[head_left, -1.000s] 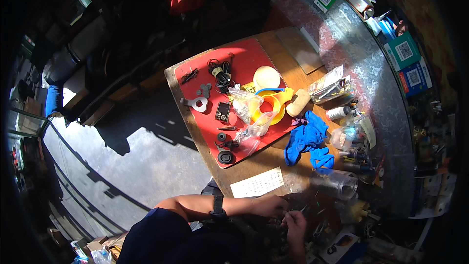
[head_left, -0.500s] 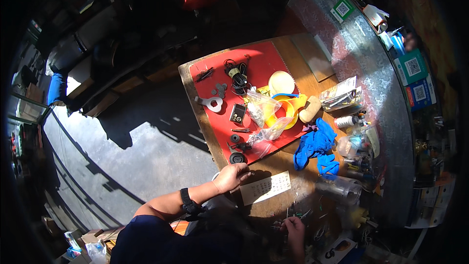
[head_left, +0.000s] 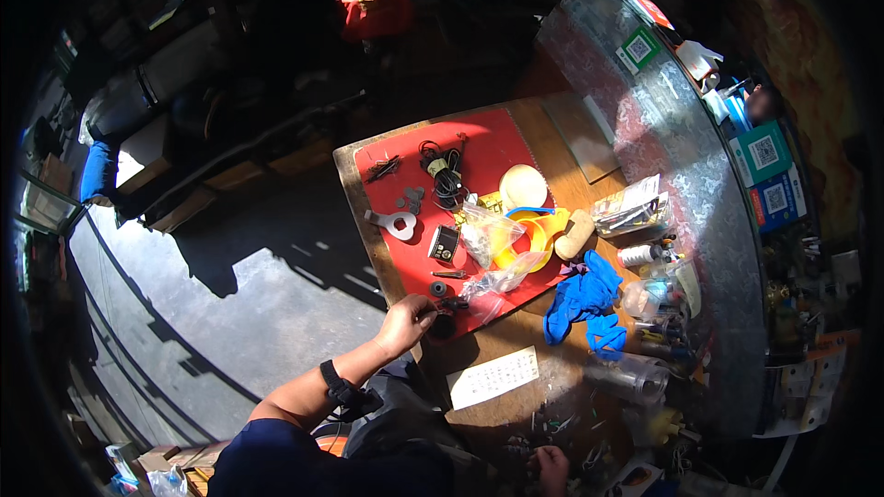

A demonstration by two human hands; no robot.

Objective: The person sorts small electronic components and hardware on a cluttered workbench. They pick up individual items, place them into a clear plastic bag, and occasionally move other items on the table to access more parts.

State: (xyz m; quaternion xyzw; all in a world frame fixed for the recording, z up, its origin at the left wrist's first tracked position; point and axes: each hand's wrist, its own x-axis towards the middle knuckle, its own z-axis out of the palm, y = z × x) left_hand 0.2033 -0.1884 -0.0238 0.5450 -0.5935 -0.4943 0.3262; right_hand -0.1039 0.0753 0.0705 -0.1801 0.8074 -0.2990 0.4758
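At the near left corner of the red mat (head_left: pixel 502 138), my left hand (head_left: pixel 405 324) is closed, thumb and fingertips together. Whatever it may hold is too small to make out. It is beside a dark round part (head_left: pixel 444 324) and small black pieces (head_left: pixel 451 303). A small grey-black ring (head_left: pixel 437 288) lies just beyond. My right hand (head_left: pixel 552 468) is low in shadow at the table's near edge, fingers curled by small scattered bits (head_left: pixel 552 423); their contents are hidden. Between the hands lies a white paper strip with handwriting (head_left: pixel 493 377).
The mat also bears a compact camera (head_left: pixel 444 243), a coiled black cable (head_left: pixel 445 173), a yellow tape ring (head_left: pixel 505 256), plastic bags (head_left: pixel 486 232) and a round cream lid (head_left: pixel 524 187). Blue cloth (head_left: pixel 582 294), a thread spool (head_left: pixel 637 255) and a clear jar (head_left: pixel 640 381) stand or lie rightward.
My left hand has moved up and left from beside the paper strip to the dark parts on the mat's corner. My right hand has sunk slightly lower. The whole view has shifted a little.
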